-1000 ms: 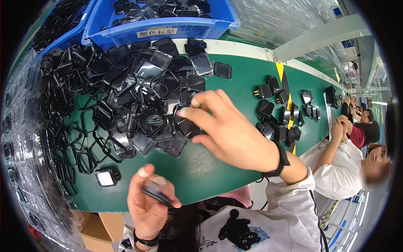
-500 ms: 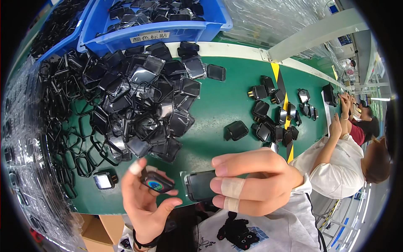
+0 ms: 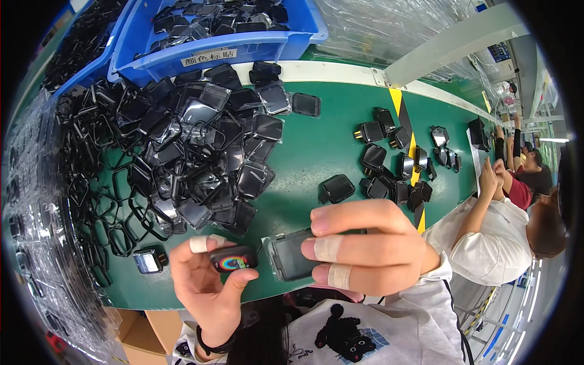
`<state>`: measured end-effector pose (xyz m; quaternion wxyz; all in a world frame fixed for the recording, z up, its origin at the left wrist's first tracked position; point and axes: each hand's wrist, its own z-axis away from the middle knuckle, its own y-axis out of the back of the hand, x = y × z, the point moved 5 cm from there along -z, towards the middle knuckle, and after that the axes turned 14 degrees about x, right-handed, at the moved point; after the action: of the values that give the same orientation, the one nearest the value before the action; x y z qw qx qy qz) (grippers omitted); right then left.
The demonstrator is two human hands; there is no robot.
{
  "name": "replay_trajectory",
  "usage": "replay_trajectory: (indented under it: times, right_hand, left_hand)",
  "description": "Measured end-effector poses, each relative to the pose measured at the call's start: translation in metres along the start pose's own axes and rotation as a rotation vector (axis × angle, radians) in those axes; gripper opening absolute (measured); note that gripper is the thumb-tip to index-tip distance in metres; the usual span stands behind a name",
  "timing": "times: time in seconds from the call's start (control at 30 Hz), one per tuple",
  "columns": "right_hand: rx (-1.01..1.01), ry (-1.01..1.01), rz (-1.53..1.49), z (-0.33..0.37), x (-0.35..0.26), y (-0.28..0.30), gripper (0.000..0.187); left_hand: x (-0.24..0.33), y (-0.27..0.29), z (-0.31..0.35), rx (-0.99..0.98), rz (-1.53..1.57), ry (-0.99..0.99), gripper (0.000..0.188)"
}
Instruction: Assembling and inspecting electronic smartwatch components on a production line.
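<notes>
My left hand (image 3: 210, 298), with tape on one finger, pinches a small black smartwatch body (image 3: 234, 260) with a lit, colourful round dial. Just to its right, my right hand (image 3: 377, 252) holds a dark rectangular screen protector (image 3: 289, 252) edged with clear film. Its fingers lie over the protector's right part, and two of them are taped. The watch and the protector are close together but apart, above the near edge of the green table (image 3: 292, 182). Left of my left hand, another black smartwatch body (image 3: 147, 261) with a pale screen lies on the table.
A large heap of black screen protectors in clear film (image 3: 201, 146) covers the left, beside loose black frames (image 3: 125, 234). Behind it stands a blue bin (image 3: 213, 58). Several black watch bodies (image 3: 373, 157) lie around yellow-black tape (image 3: 415, 146). At right sits a co-worker in white (image 3: 486, 249).
My left hand has turned the watch so its lit dial shows more squarely. The protector in my right hand has risen slightly and tilted. The view has shifted a little.
</notes>
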<state>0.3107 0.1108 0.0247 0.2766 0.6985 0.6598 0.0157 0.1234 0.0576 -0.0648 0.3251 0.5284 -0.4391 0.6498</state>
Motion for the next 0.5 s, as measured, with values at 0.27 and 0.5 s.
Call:
replay_trajectory:
  times: [0.27,0.5]
  right_hand:
    - [0.018,-0.809,-0.341,0.011,0.017,-0.014,0.028]
    - [-0.119,-0.868,-0.208,0.017,0.023,-0.02,0.029]
  left_hand:
    - [-0.005,-0.031,0.006,-0.15,0.046,0.16,0.057]
    - [0.002,-0.04,0.005,-0.234,-0.1,-0.007,0.056]
